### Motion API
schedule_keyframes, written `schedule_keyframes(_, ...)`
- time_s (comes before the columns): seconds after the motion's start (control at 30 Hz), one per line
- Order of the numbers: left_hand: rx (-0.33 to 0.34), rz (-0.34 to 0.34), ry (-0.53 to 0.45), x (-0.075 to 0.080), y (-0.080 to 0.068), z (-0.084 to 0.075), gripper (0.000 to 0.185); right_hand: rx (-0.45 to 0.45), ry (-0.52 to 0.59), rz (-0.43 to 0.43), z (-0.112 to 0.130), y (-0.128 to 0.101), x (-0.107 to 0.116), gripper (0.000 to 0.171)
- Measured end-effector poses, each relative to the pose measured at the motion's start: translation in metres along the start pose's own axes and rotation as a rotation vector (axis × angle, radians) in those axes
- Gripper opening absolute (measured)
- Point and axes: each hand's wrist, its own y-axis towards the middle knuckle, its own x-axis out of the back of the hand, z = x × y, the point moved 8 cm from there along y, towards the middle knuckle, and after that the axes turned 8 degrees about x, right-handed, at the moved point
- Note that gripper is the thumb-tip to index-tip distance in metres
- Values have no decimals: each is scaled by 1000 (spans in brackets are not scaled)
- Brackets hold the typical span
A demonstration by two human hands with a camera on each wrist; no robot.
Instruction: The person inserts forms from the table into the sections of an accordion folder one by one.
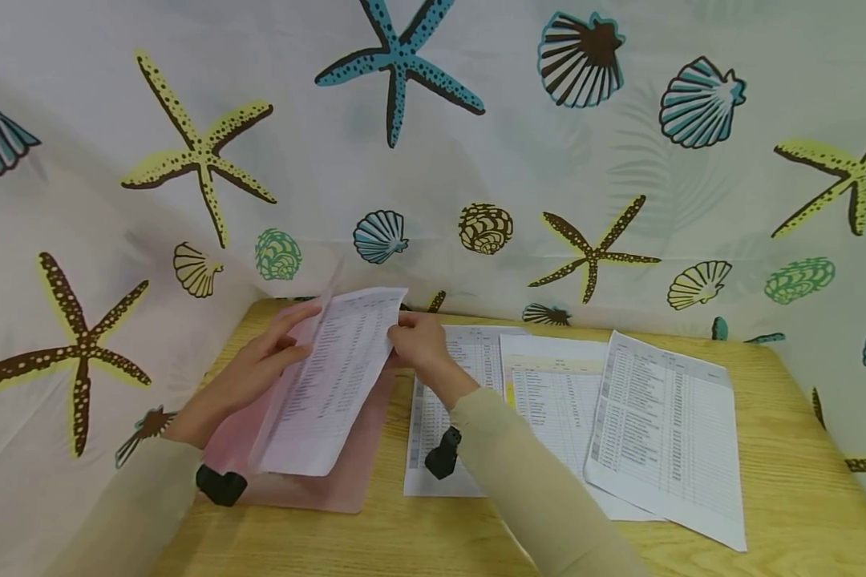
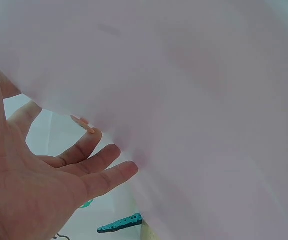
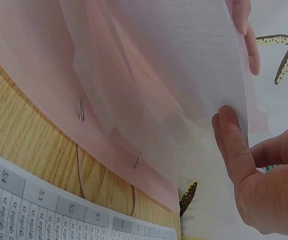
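A pink translucent folder lies at the left of the wooden table. Above it a printed sheet of table rows is held tilted up. My right hand pinches the sheet's right edge; in the right wrist view the thumb lies on the sheet with the fingers behind it. My left hand rests with straight fingers against the sheet's left side and the folder's lifted cover. In the left wrist view its relaxed fingers touch the pale pink cover. The folder shows two metal clips.
Three more printed sheets lie side by side to the right: one under my right forearm, one in the middle, one at the right. A curtain with starfish and shells walls the table at the back and left.
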Motion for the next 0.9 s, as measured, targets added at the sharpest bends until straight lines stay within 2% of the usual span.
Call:
schedule_keyframes(0.3,-37,6,-38,-1,-1,-6,60,3,-38,10,0,0,-10,36)
schedule_keyframes(0.57,-25,20,-51,-2,-1,-7,61,-3,-64,5,4,1,-15,35)
schedule_keyframes(0.73,-19,22,-42,-1,-1,-7,61,1,-43,8,5,-2,-15,32)
schedule_keyframes(0.9,-10,20,-33,0,-1,-6,62,-8,7,63,-1,-9,-14,30)
